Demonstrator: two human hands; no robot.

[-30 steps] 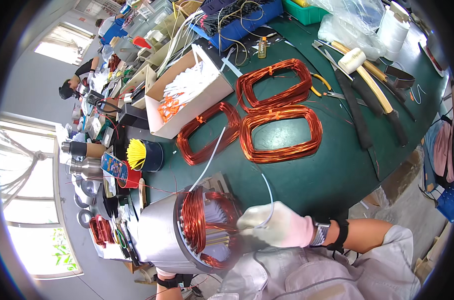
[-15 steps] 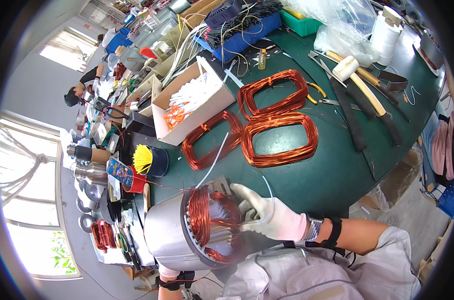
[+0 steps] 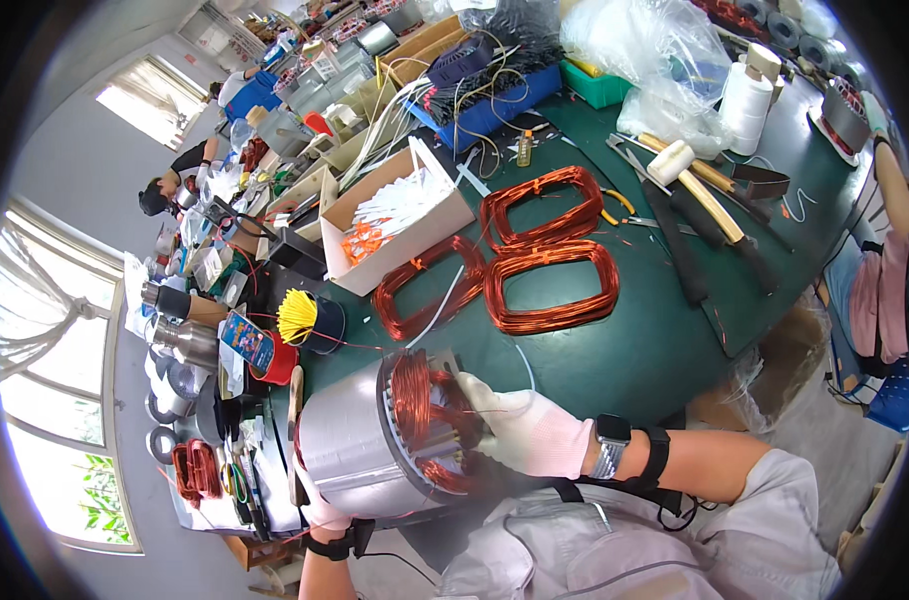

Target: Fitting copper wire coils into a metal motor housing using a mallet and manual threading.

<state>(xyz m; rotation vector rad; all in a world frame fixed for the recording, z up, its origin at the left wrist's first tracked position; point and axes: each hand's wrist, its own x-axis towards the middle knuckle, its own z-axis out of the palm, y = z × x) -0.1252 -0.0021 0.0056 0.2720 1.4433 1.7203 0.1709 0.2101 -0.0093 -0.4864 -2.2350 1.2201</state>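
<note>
A grey cylindrical motor stator lies tilted at the near table edge, its open end toward the right. Copper winding bulges from the slots at that end. My right hand, in a white glove, is closed on the open rim beside the winding; its fingertips are hidden inside. From the lower left my gloved left hand grips the stator's other end, its fingers mostly hidden behind the body. A thin white strip sticks up from the winding, and a second strip rises behind my right hand.
Three tied copper coils lie beyond the stator, one a rectangular coil. Behind stands a carton of white and orange strips. Yellow sticks fill a dark cup. A mallet lies among tools. Another person's arm shows at right.
The stator has turned, showing more of its side. My right hand has moved from beside the winding onto the rim, off the white strip. More of my left hand shows.
</note>
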